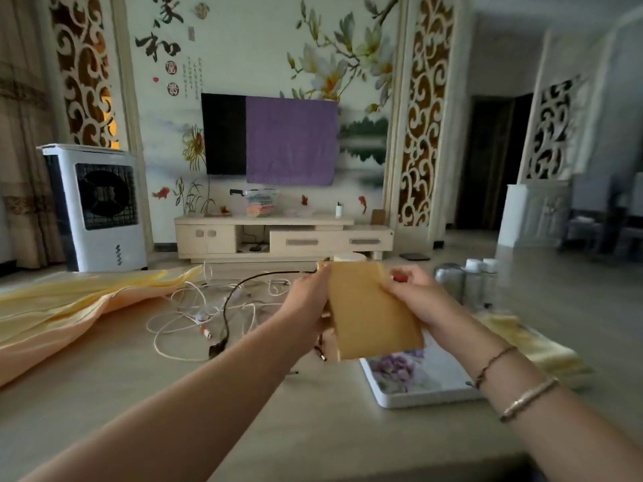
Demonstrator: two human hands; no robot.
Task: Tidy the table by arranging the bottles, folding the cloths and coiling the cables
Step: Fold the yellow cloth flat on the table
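Above the pale desk (313, 412), the left hand (308, 304) and the right hand (422, 300) each pinched a side of a folded mustard-yellow cloth (372, 311) with curled fingers. Tangled white and black cables (215, 307) lay behind it, and silver bottles (466, 283) stood at the right.

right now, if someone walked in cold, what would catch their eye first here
The folded mustard-yellow cloth held up at centre, the left hand gripping its left edge and the right hand its right. Behind it to the left, a tangle of white and black cables sprawls on the table, beside a loose pale-yellow cloth at far left. Silver bottles with white caps stand together on the right.
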